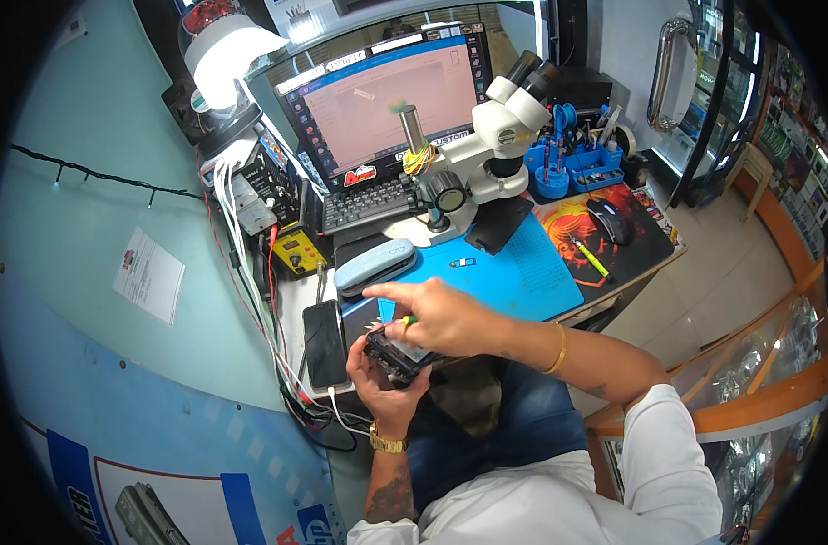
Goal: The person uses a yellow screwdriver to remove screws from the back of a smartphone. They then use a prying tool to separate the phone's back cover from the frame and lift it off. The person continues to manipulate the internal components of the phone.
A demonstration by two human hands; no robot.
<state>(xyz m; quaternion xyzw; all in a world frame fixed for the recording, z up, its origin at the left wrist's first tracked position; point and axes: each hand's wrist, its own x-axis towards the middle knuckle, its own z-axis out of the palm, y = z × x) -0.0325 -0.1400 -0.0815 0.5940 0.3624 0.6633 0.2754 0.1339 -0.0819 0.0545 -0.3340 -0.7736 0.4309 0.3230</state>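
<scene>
My left hand (pixel 385 392) is closed around an opened phone (pixel 393 356), whose dark inner parts and grey battery show. Just above it, my right hand (pixel 443 318) grips a slim tool with a yellow-green handle (pixel 409 321); its tip is hidden, and the index finger points left. A black phone (pixel 324 345) with a cable plugged in lies left of my hands. Beyond them are a light-blue zipped case (pixel 375 264) and a blue work mat (pixel 514 283). On the mat rests a small white-and-blue part (pixel 463 262).
A microscope (pixel 507 136) stands behind the mat, before a monitor (pixel 391 100) and keyboard (pixel 367 204). To the right are a blue tool holder (pixel 573 163), a mouse (pixel 608 221) and a yellow-green pen-like tool (pixel 592 260). Cables and a yellow-fronted power unit (pixel 298 252) line the left side.
</scene>
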